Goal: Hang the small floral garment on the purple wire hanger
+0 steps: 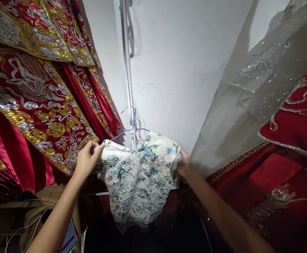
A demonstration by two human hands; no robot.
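Note:
A white garment with a blue floral pattern (139,175) hangs on a thin purple wire hanger (132,128) in front of a white wall. My left hand (86,160) pinches the garment's left shoulder at the end of the hanger. My right hand (184,165) is closed on the garment's right shoulder, its fingers partly hidden behind the cloth. The hanger's hook sits against a vertical white strip (128,77) on the wall.
Red robes with gold and silver embroidery (34,98) hang close on the left. On the right hang a sheer silver sequined fabric (253,95) and more red embroidered cloth (295,119). Low at the left are cables and a flat device (69,239).

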